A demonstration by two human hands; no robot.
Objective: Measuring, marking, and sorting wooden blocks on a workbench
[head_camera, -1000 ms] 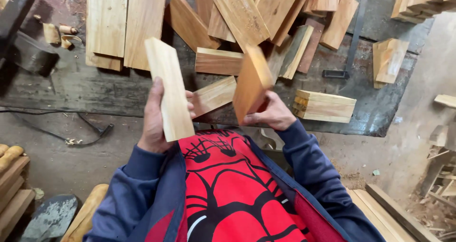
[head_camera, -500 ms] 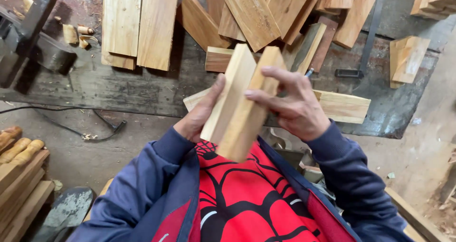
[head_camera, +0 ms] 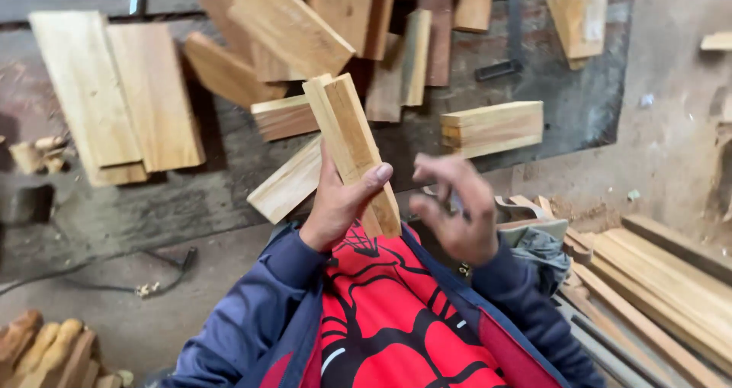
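The left hand (head_camera: 339, 201) is wrapped around two wooden blocks (head_camera: 352, 148) held face to face, thumb pressed across the front of the pair, with the fingers behind them. The blocks stand tilted, their upper ends leaning toward the far side of the workbench (head_camera: 191, 197) and their lower ends down near the red and blue jacket (head_camera: 381, 319). The right hand (head_camera: 456, 209) is just beside them, not touching, its fingers loosely curled and a little blurred, holding nothing that can be made out. On the workbench behind, a short thick block (head_camera: 492, 127) lies near the right edge, two flat boards (head_camera: 114, 98) lie side by side toward the left edge, and a loose heap of offcuts (head_camera: 335, 22) crowds the far edge. Long strips of wood (head_camera: 663, 281) lie on the floor at the right
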